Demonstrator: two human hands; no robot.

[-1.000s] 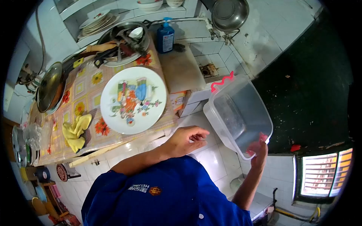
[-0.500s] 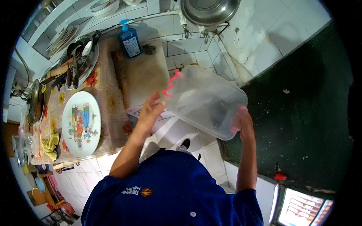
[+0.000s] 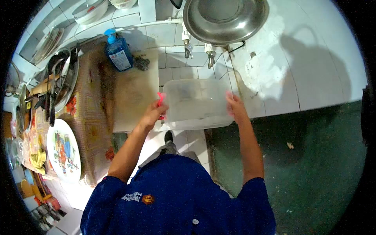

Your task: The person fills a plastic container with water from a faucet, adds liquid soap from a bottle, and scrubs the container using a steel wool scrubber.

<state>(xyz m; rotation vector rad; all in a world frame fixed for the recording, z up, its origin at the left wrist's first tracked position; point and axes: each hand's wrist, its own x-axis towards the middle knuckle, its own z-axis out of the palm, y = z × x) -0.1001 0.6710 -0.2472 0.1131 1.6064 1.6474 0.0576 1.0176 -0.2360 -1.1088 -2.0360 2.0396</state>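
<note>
A translucent plastic storage box (image 3: pixel 197 103) with pink clip handles is held level in front of me, over the tiled basin. My left hand (image 3: pixel 155 113) is closed round the pink clip (image 3: pixel 160 100) on its left end. On the opposite end, my right hand (image 3: pixel 236 108) grips the other pink clip (image 3: pixel 229 96), which is mostly covered by the fingers. The box walls look cloudy, and I cannot tell whether anything is inside. Past its far edge, two metal taps (image 3: pixel 210 56) stick out from the wall above the tiled basin (image 3: pixel 178 73).
Left of the basin, a stone slab (image 3: pixel 135 103) carries a blue soap bottle (image 3: pixel 118 52) and a dark scouring pad (image 3: pixel 141 63). A patterned plate (image 3: pixel 64 150), utensils (image 3: pixel 53 84) and a yellow cloth (image 3: pixel 38 161) rest on the covered table. A metal basin (image 3: pixel 227 19) hangs above the taps.
The box has swung from a tilted position at the right to level over the tiled basin. My left hand has closed on its clip, and my view has shifted toward the taps.
</note>
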